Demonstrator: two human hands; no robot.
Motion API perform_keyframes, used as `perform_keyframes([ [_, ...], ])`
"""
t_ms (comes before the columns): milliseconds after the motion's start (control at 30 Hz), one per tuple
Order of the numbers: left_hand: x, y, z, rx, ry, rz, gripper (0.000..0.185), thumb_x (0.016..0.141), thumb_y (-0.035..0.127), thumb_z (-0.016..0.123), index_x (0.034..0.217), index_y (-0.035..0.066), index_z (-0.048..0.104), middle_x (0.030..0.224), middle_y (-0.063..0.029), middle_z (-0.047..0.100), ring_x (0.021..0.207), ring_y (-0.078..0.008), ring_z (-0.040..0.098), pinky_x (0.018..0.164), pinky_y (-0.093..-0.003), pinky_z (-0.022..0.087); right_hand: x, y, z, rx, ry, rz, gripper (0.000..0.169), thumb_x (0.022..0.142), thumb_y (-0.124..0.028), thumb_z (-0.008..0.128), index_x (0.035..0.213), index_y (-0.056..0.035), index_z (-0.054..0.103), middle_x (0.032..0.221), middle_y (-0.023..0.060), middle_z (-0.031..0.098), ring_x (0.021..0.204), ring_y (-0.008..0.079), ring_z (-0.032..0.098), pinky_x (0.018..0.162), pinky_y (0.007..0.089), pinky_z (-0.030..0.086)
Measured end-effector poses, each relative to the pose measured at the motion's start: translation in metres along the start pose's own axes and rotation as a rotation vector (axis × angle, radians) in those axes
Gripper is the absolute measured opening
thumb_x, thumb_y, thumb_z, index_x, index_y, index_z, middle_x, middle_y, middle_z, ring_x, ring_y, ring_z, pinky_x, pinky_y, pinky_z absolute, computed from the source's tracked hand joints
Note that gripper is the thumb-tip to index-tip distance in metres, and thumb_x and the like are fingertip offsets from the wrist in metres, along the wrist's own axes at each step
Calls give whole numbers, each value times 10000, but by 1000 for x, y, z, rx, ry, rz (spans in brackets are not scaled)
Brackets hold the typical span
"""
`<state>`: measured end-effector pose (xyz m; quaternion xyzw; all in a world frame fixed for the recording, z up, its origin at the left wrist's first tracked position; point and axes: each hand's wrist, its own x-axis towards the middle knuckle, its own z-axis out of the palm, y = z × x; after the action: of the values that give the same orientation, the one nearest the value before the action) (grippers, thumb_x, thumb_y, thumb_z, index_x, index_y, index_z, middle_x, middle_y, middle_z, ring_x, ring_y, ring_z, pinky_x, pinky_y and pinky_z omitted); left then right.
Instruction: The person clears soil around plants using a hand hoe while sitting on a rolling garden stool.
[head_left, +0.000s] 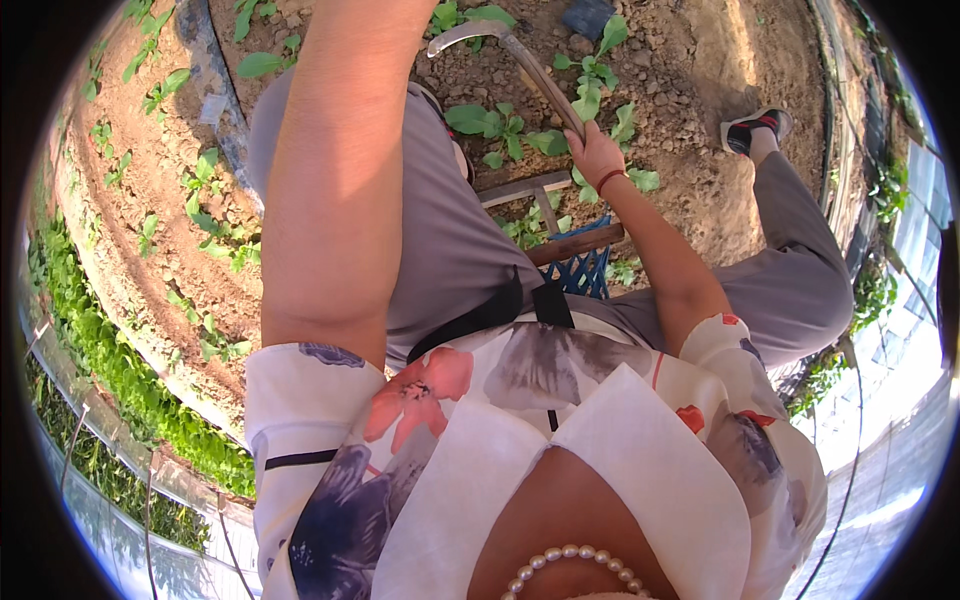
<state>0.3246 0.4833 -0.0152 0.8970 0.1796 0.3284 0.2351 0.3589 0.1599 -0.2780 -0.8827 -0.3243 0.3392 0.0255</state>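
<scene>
My right hand (596, 154), with a red cord at the wrist, grips a sickle (544, 79) by its wooden handle. The curved metal blade points left, above soil and near leafy seedlings. Just below the sickle, a broad-leaved seedling (510, 131) grows, and more leaves stand close around my right hand. My left arm reaches forward past the top edge, so the left hand is out of view. Between my legs is a wooden-framed folding stool (577, 244) with blue woven webbing, partly hidden by my trousers.
Seedling rows (202, 180) grow in bare soil to the left, beside a dark strip (214, 82) along the ground. A small dark piece (587, 19) lies ahead. My right shoe (754, 129) rests on soil at the right. Dense green plants (127, 337) border translucent sheeting at left.
</scene>
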Motion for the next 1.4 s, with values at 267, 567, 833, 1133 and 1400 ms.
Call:
perform_keyframes([
  [267,3,-4,3,7,-87,-57,233,875,211,546,890,-3,637,845,-230,648,842,-396,625,758,-449,495,2,4,-2,-8,-52,0,443,962,-477,426,950,-38,489,688,157,631,611,348,628,521,454,496],
  [567,3,-11,8,0,-60,-30,241,883,203,541,884,-21,630,843,-238,645,840,-403,622,770,-455,492,8,-34,4,-74,-239,78,478,970,-456,411,1141,-20,513,894,185,669,798,333,666,683,458,536],
  [833,3,-5,0,-35,-81,-56,235,884,193,542,873,-28,625,823,-240,642,825,-403,623,760,-456,494,-9,3,-8,-15,-172,191,496,965,-499,391,1043,-29,528,741,153,648,614,303,630,522,421,511],
  [1133,5,-3,0,-16,-101,-56,231,885,186,544,859,-29,625,827,-240,646,829,-402,625,768,-456,497,-9,-16,-15,-31,-23,334,418,977,-419,420,1051,-10,465,727,178,647,641,330,653,550,426,536],
  [1400,3,-9,5,3,-48,-16,230,884,187,545,848,-23,631,821,-229,650,827,-386,629,770,-448,503,-16,-1,-5,1,-94,218,429,953,-464,440,973,-41,506,736,188,651,662,356,647,566,462,509],
])
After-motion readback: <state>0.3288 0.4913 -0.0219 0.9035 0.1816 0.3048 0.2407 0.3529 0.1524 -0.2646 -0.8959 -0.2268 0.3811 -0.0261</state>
